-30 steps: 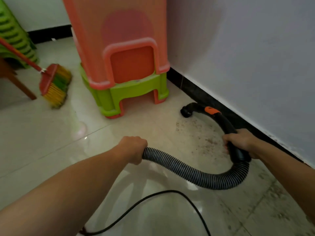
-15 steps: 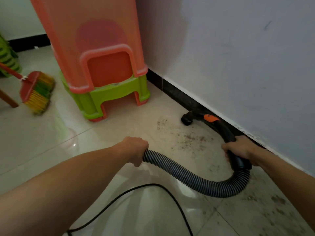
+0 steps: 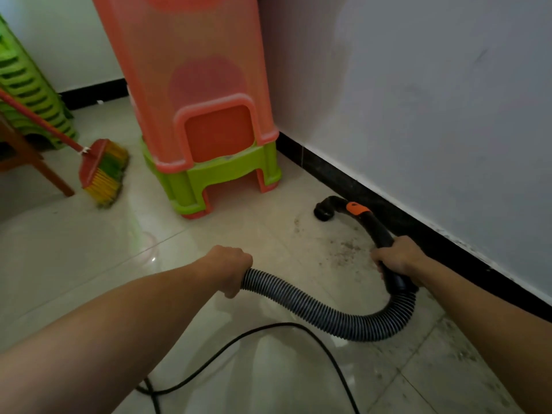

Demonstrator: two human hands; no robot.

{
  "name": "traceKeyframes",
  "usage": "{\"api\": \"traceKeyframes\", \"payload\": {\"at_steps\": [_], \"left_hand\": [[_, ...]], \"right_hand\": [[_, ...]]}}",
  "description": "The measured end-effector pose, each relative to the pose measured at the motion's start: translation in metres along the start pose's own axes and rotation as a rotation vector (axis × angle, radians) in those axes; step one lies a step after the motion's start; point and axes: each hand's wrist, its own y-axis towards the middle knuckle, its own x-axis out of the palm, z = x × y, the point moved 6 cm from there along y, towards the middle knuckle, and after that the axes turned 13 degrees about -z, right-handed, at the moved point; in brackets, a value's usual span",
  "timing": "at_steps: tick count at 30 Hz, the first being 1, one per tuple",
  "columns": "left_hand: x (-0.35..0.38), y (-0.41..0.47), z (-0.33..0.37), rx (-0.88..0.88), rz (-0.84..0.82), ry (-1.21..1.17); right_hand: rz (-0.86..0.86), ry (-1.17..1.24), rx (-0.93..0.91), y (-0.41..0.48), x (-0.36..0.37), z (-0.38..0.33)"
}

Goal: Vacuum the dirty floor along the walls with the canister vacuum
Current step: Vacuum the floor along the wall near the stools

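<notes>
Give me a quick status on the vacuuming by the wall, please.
Left hand grips the ribbed hose; right hand grips the black handle tube. Nozzle at the dirt patch beside the baseboard. Stacked stools ahead; power cord on floor.

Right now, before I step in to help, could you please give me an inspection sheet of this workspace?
Surface: glossy tiled floor; dirt patch near the skirting, more grit at lower right.
Job's things: vacuum hose loops between the hands; black handle tube with orange slider, its open end low beside the dirt; canister not in view.
Clutter: broom; stacked stools, orange over green.
Hands: left hand grips the hose; right hand grips the handle tube.
Cables: black power cord arcs across the floor.
Surroundings: white wall, black skirting.
</notes>
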Motion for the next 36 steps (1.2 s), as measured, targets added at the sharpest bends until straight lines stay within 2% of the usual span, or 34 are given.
{"api": "traceKeyframes", "payload": {"at_steps": [5,9,15,18,23,27,33,36], "left_hand": [[0.014,0.0,-0.008,-0.007,-0.006,-0.009],[0.018,-0.001,-0.022,-0.023,0.013,-0.007],[0.024,0.001,-0.034,0.011,-0.008,-0.148],[0.024,0.002,-0.031,0.049,-0.009,-0.201],[0.031,0.008,-0.001,0.143,-0.075,-0.157],[0.029,0.009,0.006,0.146,-0.087,-0.142],[0.024,0.005,0.015,0.147,-0.127,-0.166],[0.035,0.003,0.02,0.138,-0.236,-0.146]], "right_hand": [[-0.056,0.011,-0.008,0.008,0.023,-0.009],[0.037,-0.023,-0.023,0.014,0.023,-0.025],[-0.112,-0.041,-0.004,0.011,0.024,-0.031],[-0.081,-0.073,-0.015,0.0,0.009,-0.021],[-0.22,-0.171,-0.018,-0.022,0.02,0.0],[-0.079,-0.168,-0.026,-0.024,-0.002,0.007],[0.015,-0.147,0.018,-0.033,-0.031,0.015],[-0.153,-0.167,0.032,-0.041,-0.016,0.023]]}}
